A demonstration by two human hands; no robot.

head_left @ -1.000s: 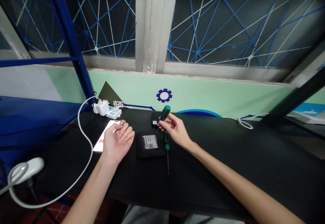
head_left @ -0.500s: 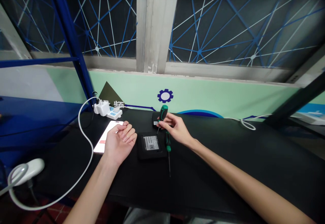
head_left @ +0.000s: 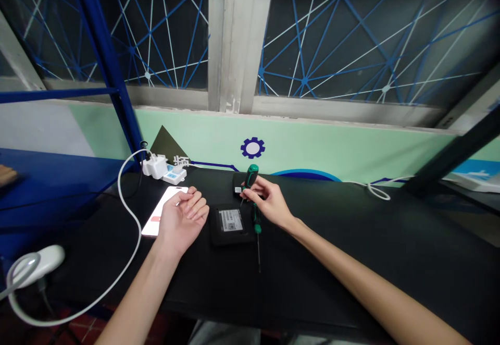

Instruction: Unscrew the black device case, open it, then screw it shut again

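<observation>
**Q:** What lies nearest?
**A:** A second screwdriver (head_left: 257,241) lies flat on the black table (head_left: 351,251), just right of the black box (head_left: 230,222) (label side up).

**Q:** And the left hand (head_left: 183,220)?
**A:** It rests palm up with fingers loosely apart, beside the box and partly over a phone (head_left: 156,219).

**Q:** The right hand (head_left: 269,201)?
**A:** Its fingers are closed on a green-handled screwdriver (head_left: 250,175). The tool is held nearly upright, with its tip near the box's far edge. Behind it is a smaller black unit (head_left: 237,183), and farther left a white charger (head_left: 155,168).
</observation>
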